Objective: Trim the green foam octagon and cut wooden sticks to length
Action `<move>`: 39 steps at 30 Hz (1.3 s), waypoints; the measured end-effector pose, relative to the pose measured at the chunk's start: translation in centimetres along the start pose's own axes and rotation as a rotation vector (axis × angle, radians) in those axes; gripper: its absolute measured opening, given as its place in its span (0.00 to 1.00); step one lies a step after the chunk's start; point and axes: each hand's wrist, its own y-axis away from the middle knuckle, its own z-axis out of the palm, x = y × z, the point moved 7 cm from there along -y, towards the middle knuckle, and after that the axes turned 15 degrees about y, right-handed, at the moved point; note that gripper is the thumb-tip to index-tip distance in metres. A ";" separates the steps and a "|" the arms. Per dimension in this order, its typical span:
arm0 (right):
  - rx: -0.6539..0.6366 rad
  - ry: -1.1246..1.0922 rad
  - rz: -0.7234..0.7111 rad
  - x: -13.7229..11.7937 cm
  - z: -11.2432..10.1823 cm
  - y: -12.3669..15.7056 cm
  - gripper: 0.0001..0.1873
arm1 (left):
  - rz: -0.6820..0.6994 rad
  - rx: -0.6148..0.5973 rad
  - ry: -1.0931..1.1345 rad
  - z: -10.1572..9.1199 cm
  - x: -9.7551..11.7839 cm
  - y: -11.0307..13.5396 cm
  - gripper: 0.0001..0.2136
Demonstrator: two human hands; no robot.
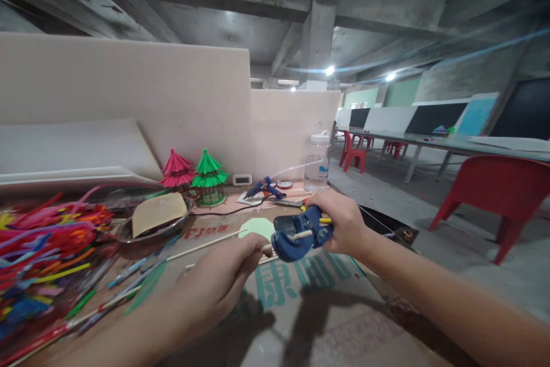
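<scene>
My right hand [344, 215] is closed around the handles of a blue pipe cutter [292, 248] in the middle of the view. Between the cutter's jaws passes a thin pale wooden stick [303, 235], its short end poking out on the right. Just left of the jaws, my left hand [238, 261] pinches this stick between thumb and fingers. Behind the hands lies a pale green paper disc [256, 225], partly covered. Another thin wooden stick [206, 245] slants across the cardboard beyond my left hand.
Colourful pipe cleaners [55, 241] crowd the left side, near a metal bowl [124, 235]. Red [176, 169] and green [208, 175] pagoda models stand behind. A glue gun [263, 187], scissors [287, 203] and a water bottle [317, 164] are at the back. Red chairs [494, 195] stand right.
</scene>
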 end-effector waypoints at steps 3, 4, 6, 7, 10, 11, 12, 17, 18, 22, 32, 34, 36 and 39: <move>-0.066 0.035 0.048 0.6 0.9 0.4 0.17 | -0.065 0.005 -0.013 0.3 -0.5 0.2 0.13; -0.093 0.040 0.062 0.9 1.3 0.6 0.17 | -0.079 0.003 -0.010 0.3 -0.6 0.2 0.13; -0.121 0.024 0.091 1.4 1.9 1.0 0.12 | -0.084 0.007 0.006 0.4 -0.6 0.2 0.13; -0.124 0.009 0.109 1.6 2.2 1.2 0.10 | -0.076 0.013 0.017 0.3 -0.5 0.2 0.13; -0.116 -0.031 0.180 2.4 2.5 1.3 0.09 | -0.048 0.049 0.032 0.0 -0.3 -0.1 0.15; -0.125 -0.041 0.202 2.6 2.6 1.2 0.11 | -0.045 0.066 0.027 -0.3 -0.4 -0.3 0.15; -0.134 -0.049 0.230 2.9 2.8 1.2 0.12 | -0.048 0.084 0.017 -0.5 -0.6 -0.5 0.15; -0.249 -0.032 0.389 4.4 3.6 1.4 0.20 | -0.097 0.144 -0.134 -1.7 -2.8 -1.5 0.15; -0.296 -0.012 0.405 4.8 3.9 1.4 0.22 | -0.106 0.135 -0.168 -1.8 -3.3 -1.8 0.15; -0.540 0.080 0.470 7.2 5.1 1.7 0.23 | -0.164 0.089 -0.322 -2.5 -5.8 -2.4 0.17; -0.719 0.116 0.708 14.5 5.1 4.6 0.19 | -0.188 0.126 -0.559 -3.5 -11.8 -1.9 0.16; -0.714 0.051 0.772 13.7 5.3 4.7 0.20 | -0.186 0.118 -0.555 -3.4 -12.2 -1.8 0.16; -0.716 -0.056 0.813 11.7 5.8 4.5 0.29 | -0.175 0.103 -0.546 -3.4 -12.0 -1.8 0.16; -0.608 -0.316 0.861 7.4 6.4 3.0 0.34 | -0.123 0.068 -0.500 -3.1 -10.7 -2.0 0.17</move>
